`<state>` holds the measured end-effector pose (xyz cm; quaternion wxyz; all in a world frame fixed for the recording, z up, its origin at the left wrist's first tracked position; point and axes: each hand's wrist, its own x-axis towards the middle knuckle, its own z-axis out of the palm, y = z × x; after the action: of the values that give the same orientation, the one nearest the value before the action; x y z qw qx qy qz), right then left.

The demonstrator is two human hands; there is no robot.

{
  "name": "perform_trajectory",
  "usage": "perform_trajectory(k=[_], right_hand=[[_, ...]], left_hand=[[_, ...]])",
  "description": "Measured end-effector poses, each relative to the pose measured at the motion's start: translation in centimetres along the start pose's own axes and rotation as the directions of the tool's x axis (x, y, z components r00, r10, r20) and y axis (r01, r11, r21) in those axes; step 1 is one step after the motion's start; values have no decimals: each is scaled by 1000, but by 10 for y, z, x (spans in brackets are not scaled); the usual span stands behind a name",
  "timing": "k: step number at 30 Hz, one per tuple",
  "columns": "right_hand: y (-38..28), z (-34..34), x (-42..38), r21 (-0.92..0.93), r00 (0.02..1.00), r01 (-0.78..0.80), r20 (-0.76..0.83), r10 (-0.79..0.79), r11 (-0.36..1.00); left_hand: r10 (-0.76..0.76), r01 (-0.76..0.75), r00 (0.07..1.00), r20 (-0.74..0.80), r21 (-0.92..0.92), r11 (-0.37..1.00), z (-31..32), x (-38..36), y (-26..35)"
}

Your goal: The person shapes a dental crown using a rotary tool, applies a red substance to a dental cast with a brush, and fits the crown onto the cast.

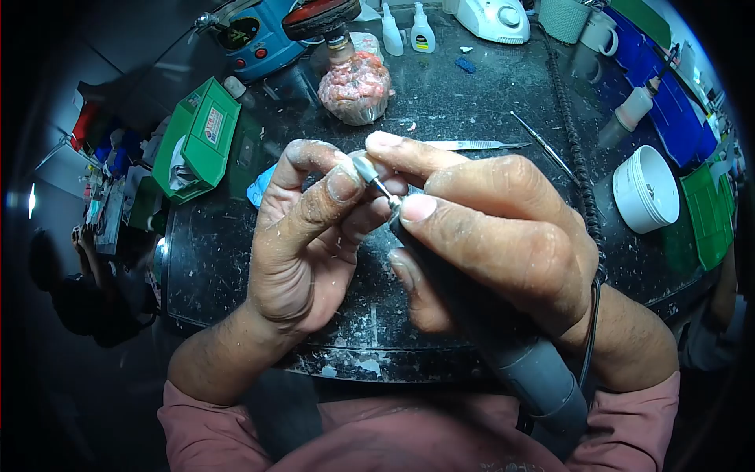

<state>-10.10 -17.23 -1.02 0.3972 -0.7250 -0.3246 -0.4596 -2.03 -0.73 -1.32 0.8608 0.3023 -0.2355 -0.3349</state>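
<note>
My right hand (491, 228) grips a grey rotary handpiece (511, 346) like a pen, its thin bur pointing up-left. The bur tip meets a small greyish piece (363, 167) pinched between the thumb and fingers of my left hand (311, 236). Both hands are dusted with white powder and held together above the dark worktop (440, 102). The handpiece's black cable (594, 315) runs past my right wrist. What the small piece is I cannot make out.
A pink-white lump in a bag (355, 88) lies ahead, a green box (197, 140) at left, a white cup (645, 189) at right. Thin metal tools (543, 145), small bottles (406, 30), a blue machine (259, 35) and a white device (494, 17) stand behind. A person sits at far left.
</note>
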Motion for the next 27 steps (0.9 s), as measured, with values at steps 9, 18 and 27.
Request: perform_trajectory(k=[9, 18, 27], right_hand=[[3, 2, -6, 48, 997, -56, -59, 59, 997], [11, -4, -1, 79, 1000, -23, -3, 24, 997], [41, -63, 21, -82, 729, -673, -244, 640, 735]], left_hand=[[73, -83, 994, 83, 122, 989, -9, 5, 3], [127, -145, 987, 101, 197, 970, -9, 8, 5], [112, -164, 981, 156, 372, 914, -6, 10, 6]])
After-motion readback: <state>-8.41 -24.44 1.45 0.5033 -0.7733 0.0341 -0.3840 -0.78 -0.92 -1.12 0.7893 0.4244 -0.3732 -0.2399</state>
